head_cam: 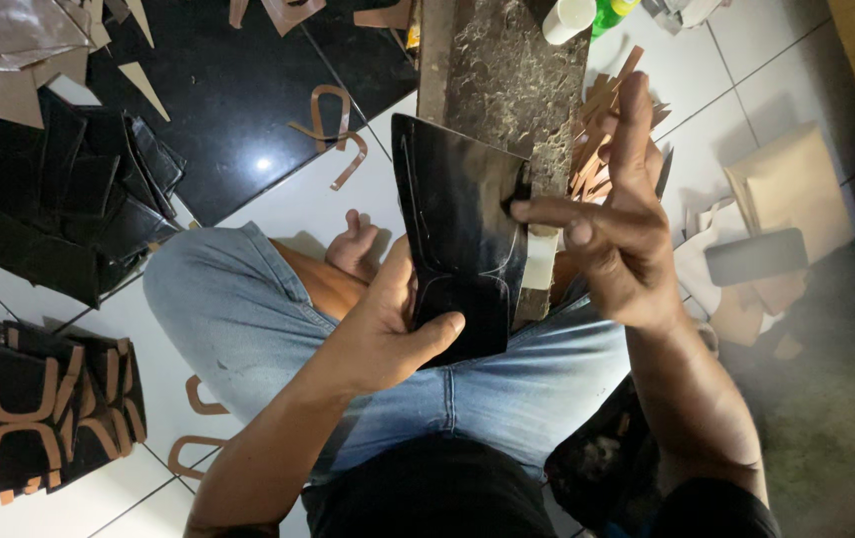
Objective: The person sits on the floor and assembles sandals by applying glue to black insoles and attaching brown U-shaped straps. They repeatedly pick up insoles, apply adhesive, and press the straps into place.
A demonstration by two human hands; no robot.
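Far out beyond the left hand's knuckles, a stack of black cut pieces with tan curved strips lies on the white tile floor, and above it a looser heap of plain black leather pieces spreads over the dark tile. Loose tan strips lie on the floor above the fingertips, with bare tile around them.

The left hand grips a black leather panel by its lower left edge, thumb pressed flat across the front, the other fingers curled behind and out of sight. The panel stands over the jeans-clad lap, its long axis running near vertical, its top corner toward the worn stone slab just beyond it.

The right hand meets the panel's right edge: thumb and a bent finger pinch a small dark bit there, while the index finger points straight up, apart from the rest. Behind that raised finger lies a pile of tan offcuts. Above the fingertips a white cup and a green bottle stand; I cannot tell their contents.
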